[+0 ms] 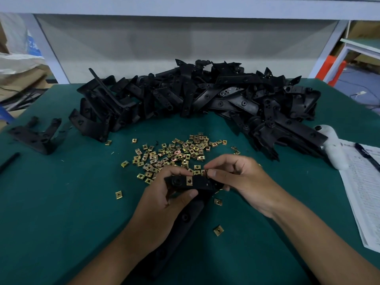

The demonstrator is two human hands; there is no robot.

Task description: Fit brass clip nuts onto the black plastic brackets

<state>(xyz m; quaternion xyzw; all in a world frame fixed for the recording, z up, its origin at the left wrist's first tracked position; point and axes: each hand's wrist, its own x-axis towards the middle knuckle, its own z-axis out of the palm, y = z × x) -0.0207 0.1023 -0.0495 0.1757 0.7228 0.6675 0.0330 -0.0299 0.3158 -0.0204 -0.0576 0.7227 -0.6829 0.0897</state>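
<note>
L hand (162, 194) grips a black bracket (192, 185) just above the green tabletop (61, 212), thumb curled under its near edge, w/ one brass nut (189, 180) already sitting on the bracket's top face. R hand (232, 175) pinches a second nut (206, 172) between thumb & forefinger at the bracket's right end, touching it. Loose nuts (174, 153) lie scattered just behind the hands, a big pile of brackets (205, 95) further back, a lone bracket (37, 136) far left, and paperwork (362, 192) w/ a pen (367, 156) at right.
</note>
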